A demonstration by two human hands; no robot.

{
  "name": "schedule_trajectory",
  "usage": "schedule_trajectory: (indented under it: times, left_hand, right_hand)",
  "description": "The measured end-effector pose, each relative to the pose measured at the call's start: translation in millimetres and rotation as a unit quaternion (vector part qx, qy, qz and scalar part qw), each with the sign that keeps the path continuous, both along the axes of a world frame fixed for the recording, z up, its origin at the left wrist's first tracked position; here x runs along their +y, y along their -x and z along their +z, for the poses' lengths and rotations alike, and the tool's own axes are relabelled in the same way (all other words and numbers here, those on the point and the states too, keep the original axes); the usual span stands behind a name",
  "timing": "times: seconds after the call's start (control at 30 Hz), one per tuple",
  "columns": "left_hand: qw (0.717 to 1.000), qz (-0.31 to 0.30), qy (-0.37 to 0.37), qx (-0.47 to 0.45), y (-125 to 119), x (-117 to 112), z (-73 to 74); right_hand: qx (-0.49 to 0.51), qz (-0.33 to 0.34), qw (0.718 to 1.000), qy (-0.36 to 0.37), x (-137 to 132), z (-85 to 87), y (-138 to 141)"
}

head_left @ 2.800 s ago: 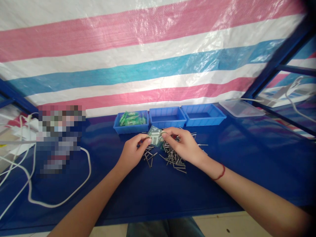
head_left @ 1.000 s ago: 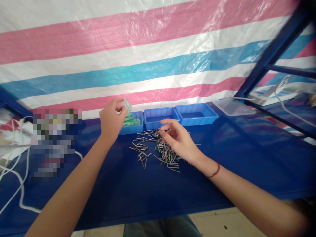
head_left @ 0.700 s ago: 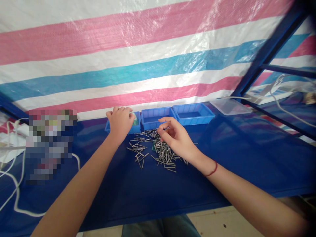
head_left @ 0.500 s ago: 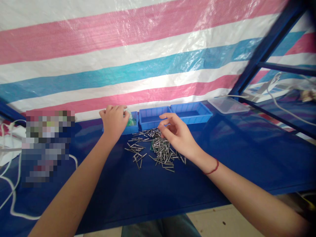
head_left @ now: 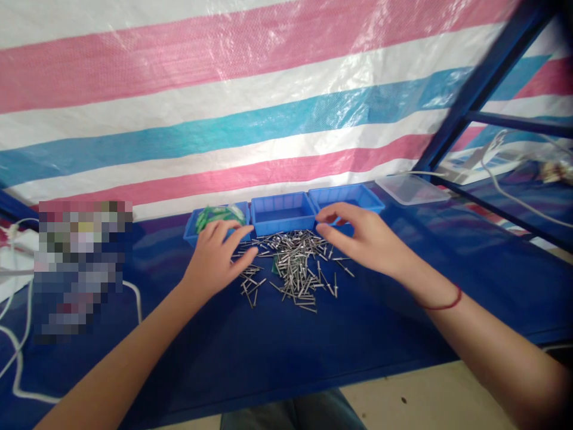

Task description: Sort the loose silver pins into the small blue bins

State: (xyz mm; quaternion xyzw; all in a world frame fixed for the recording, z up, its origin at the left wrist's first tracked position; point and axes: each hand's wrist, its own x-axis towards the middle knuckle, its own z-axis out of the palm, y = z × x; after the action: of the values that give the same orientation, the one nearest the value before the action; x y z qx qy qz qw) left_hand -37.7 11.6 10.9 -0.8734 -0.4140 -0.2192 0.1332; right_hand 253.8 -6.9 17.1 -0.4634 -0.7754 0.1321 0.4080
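Note:
A loose heap of metal pop rivets (head_left: 298, 266) lies on the blue tabletop, with a scrap of green showing under it. My left hand (head_left: 219, 257) hovers at the heap's left side, fingers apart and holding nothing. Behind it stands the left blue bin (head_left: 191, 230), which holds green-and-white plastic packaging (head_left: 220, 215). To the right of the heap is my right hand (head_left: 364, 236), its thumb and fingers curved apart with nothing between them. It partly covers the right blue bin (head_left: 373, 203). Between them sits the middle blue bin (head_left: 284, 224), with nothing visible inside.
A clear plastic lid (head_left: 412, 190) lies at the back right, near the blue metal frame (head_left: 474, 95). White cables (head_left: 20, 358) run along the left side beside a blurred-out patch. A striped plastic sheet (head_left: 250, 125) hangs behind the table.
My left hand has come back from the left bin toward the rivets, uncovering the green packaging. My right hand has moved right, off the heap, and more rivets show at its right side.

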Motion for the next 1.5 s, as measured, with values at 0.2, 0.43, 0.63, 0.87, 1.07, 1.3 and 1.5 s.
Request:
schedule_trajectory:
  times: [0.2, 0.43, 0.63, 0.87, 1.07, 1.3, 1.5]
  left_hand:
    - [0.990, 0.009, 0.137, 0.016, -18.4, -28.5, -24.0]
    - [0.983, 0.064, 0.172, -0.005, -46.2, -27.7, -26.3]
    - [0.976, 0.073, 0.203, -0.026, -42.1, -29.7, -31.0]
    - [0.975, 0.068, 0.195, -0.077, -48.3, -35.9, -34.2]
    - [0.969, 0.079, 0.187, -0.140, -51.5, -37.2, -37.9]
    - [0.956, 0.029, 0.170, -0.238, -41.4, -32.7, -28.0]
    - [0.953, 0.032, 0.110, -0.281, -37.7, -31.8, -23.6]
  right_hand:
    - [-0.194, 0.048, 0.980, -0.023, -14.8, -33.5, 8.6]
    - [-0.123, 0.008, 0.992, -0.015, -6.3, -31.6, 11.4]
    - [0.007, -0.083, 0.996, -0.029, 14.0, 2.5, 7.3]
    - [0.144, -0.010, 0.989, 0.034, 25.1, 6.3, 42.6]
    - [0.150, 0.013, 0.985, 0.082, 15.9, -17.4, 44.2]
    - [-0.042, 0.087, 0.995, -0.005, 11.3, -30.3, 49.3]
    - [-0.052, 0.085, 0.995, -0.013, 8.6, -35.4, 55.1]
